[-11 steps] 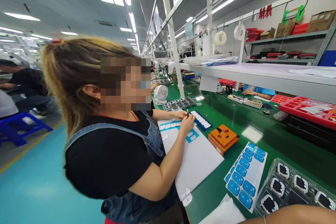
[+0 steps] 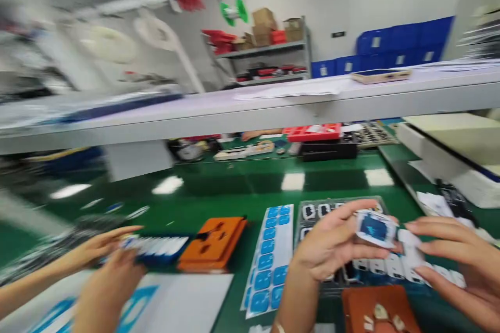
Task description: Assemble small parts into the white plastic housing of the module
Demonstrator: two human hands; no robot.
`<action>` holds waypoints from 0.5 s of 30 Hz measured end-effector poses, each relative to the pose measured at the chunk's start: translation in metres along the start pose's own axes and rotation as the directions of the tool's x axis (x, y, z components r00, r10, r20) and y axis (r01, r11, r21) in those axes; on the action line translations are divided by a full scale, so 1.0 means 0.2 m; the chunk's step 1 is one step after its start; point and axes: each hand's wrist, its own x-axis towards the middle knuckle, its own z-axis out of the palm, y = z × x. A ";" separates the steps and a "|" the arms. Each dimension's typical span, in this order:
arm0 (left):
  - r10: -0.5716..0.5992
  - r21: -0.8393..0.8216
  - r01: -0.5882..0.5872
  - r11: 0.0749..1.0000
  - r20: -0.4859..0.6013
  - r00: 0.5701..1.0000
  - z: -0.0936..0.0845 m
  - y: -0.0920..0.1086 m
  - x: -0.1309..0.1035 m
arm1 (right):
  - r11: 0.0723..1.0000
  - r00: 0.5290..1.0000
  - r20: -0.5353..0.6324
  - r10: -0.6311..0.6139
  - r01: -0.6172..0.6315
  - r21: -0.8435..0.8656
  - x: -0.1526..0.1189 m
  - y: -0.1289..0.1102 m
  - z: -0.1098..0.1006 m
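My left hand [image 2: 332, 242] pinches a small white square part with a blue face [image 2: 375, 229] above a clear tray of similar parts [image 2: 312, 212]. My right hand [image 2: 459, 265] is just right of the part, its fingers spread and its fingertips close to the part's edge. Motion blur hides whether they touch it. Below my hands lies a brown fixture [image 2: 377, 309]. A white sheet of blue stickers [image 2: 269, 260] lies to the left of the tray.
A co-worker's two hands [image 2: 105, 265] work at the left over a white sheet [image 2: 187, 302] and a blue strip of parts [image 2: 156, 247]. An orange fixture [image 2: 213, 242] sits between us on the green bench [image 2: 234, 187]. A grey shelf [image 2: 250, 109] runs overhead, and a white machine [image 2: 457, 151] stands at the right.
The view has swung right, from the co-worker to the bench in front of me. Both my hands have come into view, the left one holding a small part.
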 end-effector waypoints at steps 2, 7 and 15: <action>-0.004 -0.011 0.004 1.000 -0.024 1.000 -0.01 0.02 0.01 | 0.996 0.999 -0.003 -0.053 0.053 -0.065 0.04 -0.06 -0.02; 0.029 0.153 -0.016 0.988 -0.084 0.996 0.04 0.00 -0.02 | 0.996 0.998 -0.016 -0.063 0.062 -0.064 0.12 -0.12 0.01; -0.026 0.305 0.080 0.949 -0.177 0.984 0.05 -0.01 -0.02 | 0.997 0.997 -0.042 -0.060 0.058 -0.055 0.10 -0.14 0.03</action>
